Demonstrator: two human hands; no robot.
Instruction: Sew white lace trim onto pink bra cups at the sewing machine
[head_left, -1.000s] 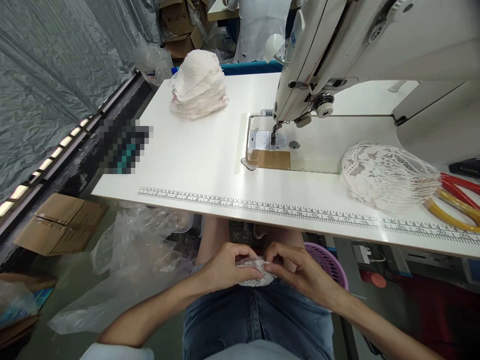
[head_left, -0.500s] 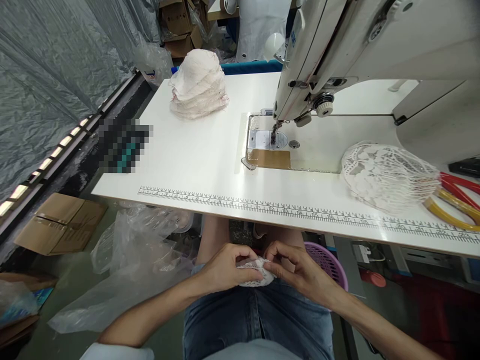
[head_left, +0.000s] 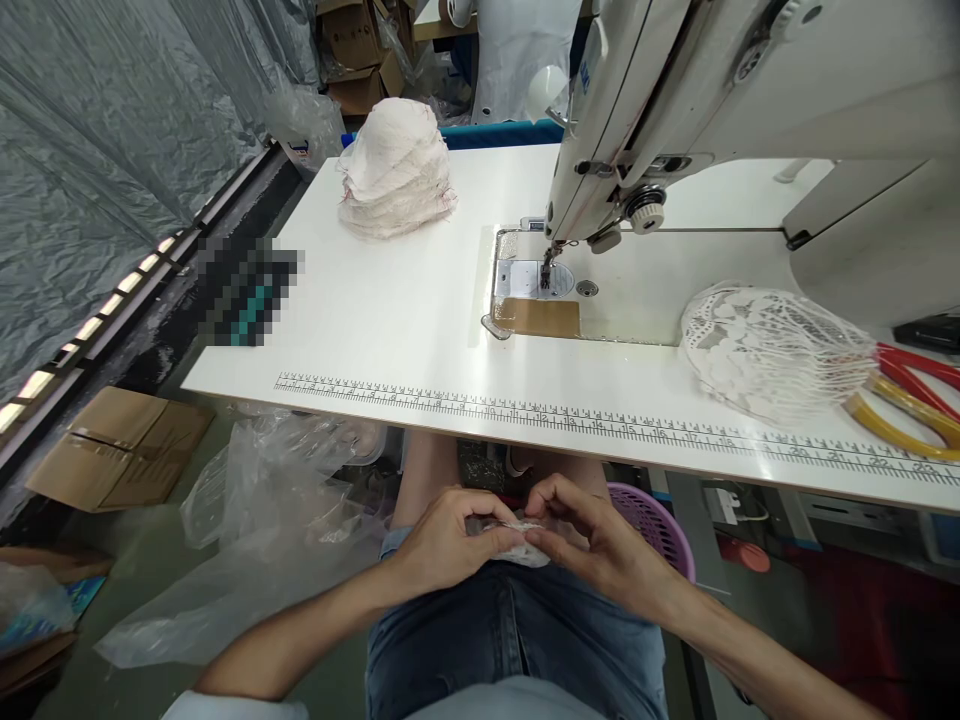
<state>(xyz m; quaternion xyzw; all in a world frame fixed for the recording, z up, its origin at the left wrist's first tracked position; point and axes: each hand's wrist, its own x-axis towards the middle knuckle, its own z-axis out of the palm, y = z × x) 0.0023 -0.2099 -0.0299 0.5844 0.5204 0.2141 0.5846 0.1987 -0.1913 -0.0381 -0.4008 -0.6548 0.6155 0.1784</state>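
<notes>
Over my lap, below the table's front edge, a small piece of white lace fabric (head_left: 531,553) is pinched between both hands. My left hand (head_left: 456,535) grips its left side with thumb and fingers closed. On its right side, my right hand (head_left: 581,530) holds the edge between thumb and fingertips. Part of the lace is hidden behind the fingers. In front of me is a white sewing machine (head_left: 630,130), its presser foot (head_left: 547,272) over the metal needle plate. A flat piece of patterned white lace (head_left: 765,350) lies on the table at right.
A stack of pale fabric pieces (head_left: 396,170) sits at the table's back left. Scissors with red and yellow handles (head_left: 911,415) touch the lace at right. A ruler strip (head_left: 525,412) runs along the front edge. A purple basket (head_left: 660,525) and clear plastic bags (head_left: 277,550) are below.
The lace has been turned and folded between my fingers, so less of its face shows. My right fingertips have shifted slightly along its edge. Things on the table stay put.
</notes>
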